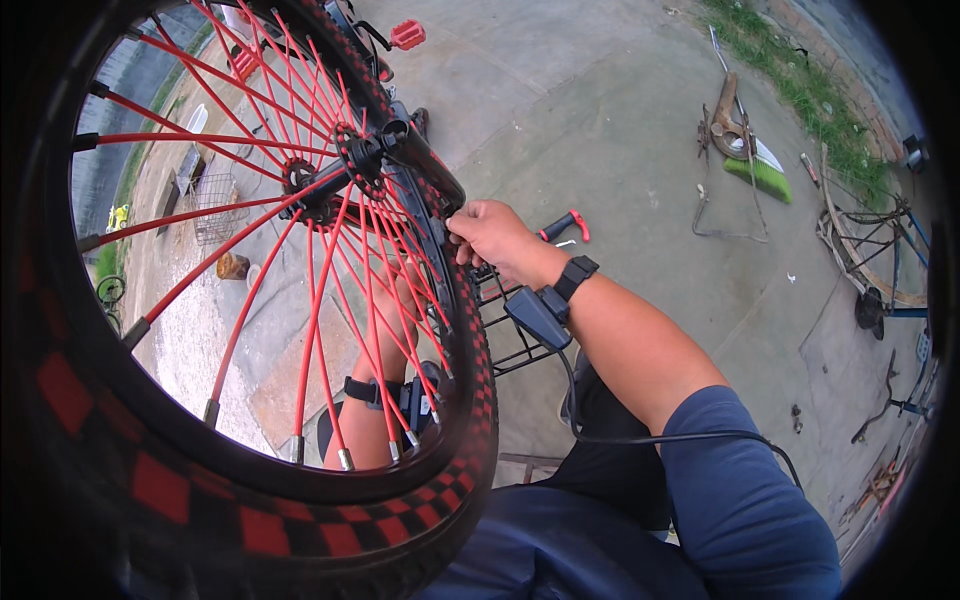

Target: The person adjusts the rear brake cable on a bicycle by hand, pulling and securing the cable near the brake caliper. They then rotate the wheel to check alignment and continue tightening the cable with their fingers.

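Observation:
A bicycle wheel (160, 487) with red spokes, a black rim and a red-and-black checkered tyre fills the left side, close to me. Its hub (325, 190) joins a black fork (430, 165). My right hand (490, 238) is beside the fork at the tyre's right edge, its fingers curled and pinched together. Whatever lies between those fingertips is too small to make out. My left hand (398, 290) reaches up behind the spokes near the fork; the spokes and rim cover most of it, and its fingers are hidden.
A black wire basket (515, 340) sits under my right forearm, near a red-and-black handle (565, 227). Farther right on the concrete lie a green broom (757, 180) and bicycle parts (870, 240). A red pedal (407, 34) sticks out at the top. A cable (690, 437) crosses my right sleeve.

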Available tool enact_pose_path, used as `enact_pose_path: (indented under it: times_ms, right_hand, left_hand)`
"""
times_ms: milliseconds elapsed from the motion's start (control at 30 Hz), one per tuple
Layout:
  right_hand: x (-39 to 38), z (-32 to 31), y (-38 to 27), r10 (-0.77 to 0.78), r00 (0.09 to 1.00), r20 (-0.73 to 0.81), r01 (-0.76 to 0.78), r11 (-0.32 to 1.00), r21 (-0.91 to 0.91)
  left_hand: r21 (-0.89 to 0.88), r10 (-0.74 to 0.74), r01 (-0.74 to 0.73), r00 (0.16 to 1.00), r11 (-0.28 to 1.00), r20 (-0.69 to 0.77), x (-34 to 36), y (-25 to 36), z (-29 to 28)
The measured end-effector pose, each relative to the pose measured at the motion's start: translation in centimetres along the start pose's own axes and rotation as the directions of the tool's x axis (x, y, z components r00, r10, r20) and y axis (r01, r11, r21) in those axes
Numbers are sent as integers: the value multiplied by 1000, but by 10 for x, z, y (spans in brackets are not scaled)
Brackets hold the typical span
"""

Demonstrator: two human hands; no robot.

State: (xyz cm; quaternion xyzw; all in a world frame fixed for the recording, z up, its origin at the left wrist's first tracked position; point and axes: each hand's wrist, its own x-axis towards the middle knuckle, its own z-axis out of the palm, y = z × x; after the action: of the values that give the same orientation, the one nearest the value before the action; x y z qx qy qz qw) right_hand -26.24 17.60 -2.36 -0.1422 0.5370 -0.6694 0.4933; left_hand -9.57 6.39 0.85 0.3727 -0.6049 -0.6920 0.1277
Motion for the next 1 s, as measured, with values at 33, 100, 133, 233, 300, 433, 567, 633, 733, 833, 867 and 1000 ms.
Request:
enact_pose_path:
  times_ms: [33,100,133,233,300,433,567,633,733,833,867,1000]
  right_hand:
    - [0,-3,1,-3,1000,-5,3,1000,-2]
    - [-1,-9,3,-7,1000,-13,7,1000,-8]
    - [-1,-8,2,-1,1000,-7,1,1000,9]
    - [-2,-7,1,17,1000,7,-17,999,45]
    - [-3,-6,1,23,1000,11,-23,998,53]
    - [-4,-6,1,21,1000,10,-21,998,59]
    - [-2,-4,1,14,1000,10,-14,998,66]
    - [-2,-2,2,2,1000,4,-2,998,64]
    - [-3,-5,5,-17,1000,-4,17,998,60]
    - [-3,-6,7,-9,1000,10,9,999,51]
    - [-4,-7,7,-5,1000,16,4,999,34]
    - [-5,-7,9,3,999,37,-5,999,49]
  left_hand:
    - [-45,-15,17,1000,999,24,-1,-1,-1]
    - [-137,-39,31,997,990,-59,-4,-5,3]
    - [-176,-49,29,993,984,-108,-9,-3,3]
    - [-190,-40,32,998,981,-39,-14,-7,-20]
    - [-193,-43,34,998,981,-39,-20,-4,-28]
    - [-154,-83,65,990,986,-112,-37,17,-22]
    - [-153,-67,54,994,987,-82,-44,23,-31]
    - [-158,-48,40,998,987,-49,-43,20,-35]
    - [-178,-14,13,1000,984,0,-43,14,-33]
    - [-201,1,0,1000,980,5,-50,11,-34]
    - [-200,3,-4,1000,980,-5,-54,9,-35]
    - [-208,-17,13,1000,978,-17,-74,0,-43]
